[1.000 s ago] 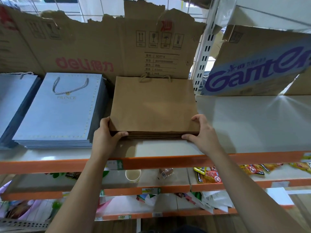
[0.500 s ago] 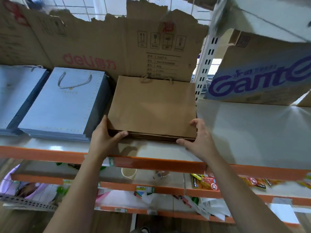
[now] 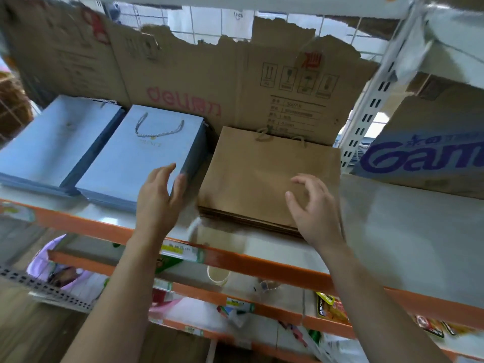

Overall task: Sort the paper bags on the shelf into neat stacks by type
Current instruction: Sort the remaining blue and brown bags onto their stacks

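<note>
Left hand [image 3: 157, 203], right hand [image 3: 315, 216] released bags [image 3: 262, 176], shelf [image 3: 408, 244]

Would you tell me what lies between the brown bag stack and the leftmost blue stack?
In the head view, a second stack of blue bags lies there.

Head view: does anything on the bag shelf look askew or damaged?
Only the brown cardboard sheet behind the stacks: its top edge is ragged and torn. The brown paper bag stack lies flat.
</note>
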Demonstrator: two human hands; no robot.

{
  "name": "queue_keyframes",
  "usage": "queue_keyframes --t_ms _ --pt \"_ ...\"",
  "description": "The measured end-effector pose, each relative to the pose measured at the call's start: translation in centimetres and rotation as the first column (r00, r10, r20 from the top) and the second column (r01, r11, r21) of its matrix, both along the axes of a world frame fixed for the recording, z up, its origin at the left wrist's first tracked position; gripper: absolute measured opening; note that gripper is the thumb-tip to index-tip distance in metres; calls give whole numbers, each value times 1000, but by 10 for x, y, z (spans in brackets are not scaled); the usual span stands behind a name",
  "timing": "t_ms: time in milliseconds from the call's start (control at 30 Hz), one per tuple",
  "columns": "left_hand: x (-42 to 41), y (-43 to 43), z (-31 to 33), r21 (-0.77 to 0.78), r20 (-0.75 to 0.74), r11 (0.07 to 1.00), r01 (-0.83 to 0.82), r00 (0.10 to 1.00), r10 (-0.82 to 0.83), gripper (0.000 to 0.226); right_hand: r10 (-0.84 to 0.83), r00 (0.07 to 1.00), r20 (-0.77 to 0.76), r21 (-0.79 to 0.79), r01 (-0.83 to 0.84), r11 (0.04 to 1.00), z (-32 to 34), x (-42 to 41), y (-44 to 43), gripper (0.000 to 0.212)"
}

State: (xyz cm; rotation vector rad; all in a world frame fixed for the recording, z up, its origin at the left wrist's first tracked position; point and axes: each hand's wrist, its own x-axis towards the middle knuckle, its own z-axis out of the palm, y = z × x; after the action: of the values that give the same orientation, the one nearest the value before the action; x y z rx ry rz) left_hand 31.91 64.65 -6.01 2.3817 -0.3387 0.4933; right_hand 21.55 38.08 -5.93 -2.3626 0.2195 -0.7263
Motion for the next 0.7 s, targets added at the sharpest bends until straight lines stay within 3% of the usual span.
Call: queue_keyframes --t_ms 233,333,433,567,700 --pt "77 102 -2 52 13 989 -139 990 139 49 111 993 36 144 -115 983 5 53 109 25" --pt "111 139 -2 85 -86 990 -116 989 123 48 144 987 -75 321 -113 940 5 77 165 33" --pt "136 160 -3 101 -244 995 -14 969 38 34 183 945 -270 515 -19 857 -2 103 209 45" --pt "156 172 -11 -49 -529 996 72 844 -87 38 95 889 -449 536 183 824 -20 124 242 57" --pt "166 175 -15 -172 -610 980 98 771 -184 39 29 878 -478 546 271 793 -33 132 256 57"
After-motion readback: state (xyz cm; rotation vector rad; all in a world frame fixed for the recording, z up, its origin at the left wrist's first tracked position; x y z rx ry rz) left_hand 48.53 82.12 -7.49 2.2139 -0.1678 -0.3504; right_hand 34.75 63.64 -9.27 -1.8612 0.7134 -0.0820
